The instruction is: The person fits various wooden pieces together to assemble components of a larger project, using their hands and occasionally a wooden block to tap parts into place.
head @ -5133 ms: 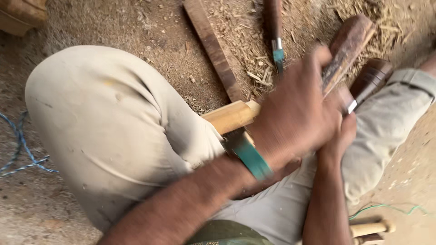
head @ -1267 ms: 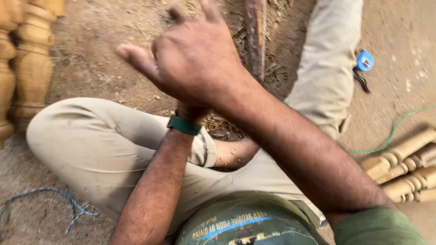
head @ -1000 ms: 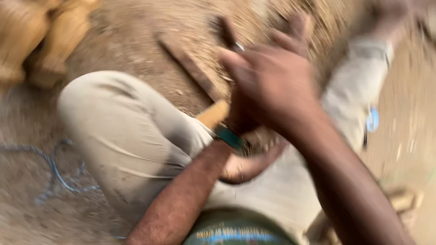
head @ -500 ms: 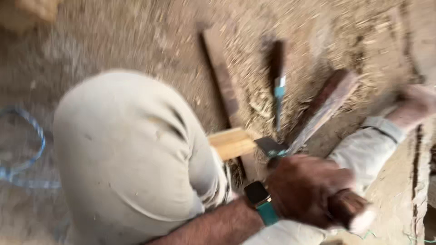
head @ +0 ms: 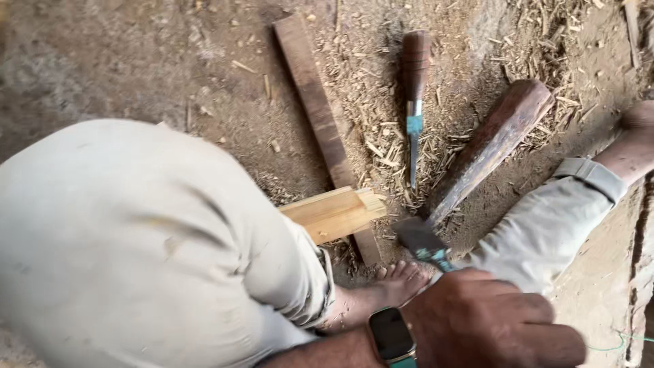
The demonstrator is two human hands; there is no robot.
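The left hand (head: 487, 320) is clenched around a chisel (head: 422, 245), its blade just beside the pale wood block (head: 334, 212); the right hand seems hidden.

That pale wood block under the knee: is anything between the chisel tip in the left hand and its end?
Nothing visible. The left hand holds a chisel whose blade points at the pale wood block; only bare dirt and wood shavings lie between.

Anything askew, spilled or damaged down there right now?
Nothing looks damaged. Wood shavings litter the dirt floor around the spare chisel and the mallet. The left hand holds a chisel close to a bare foot, beside the pale wood block.
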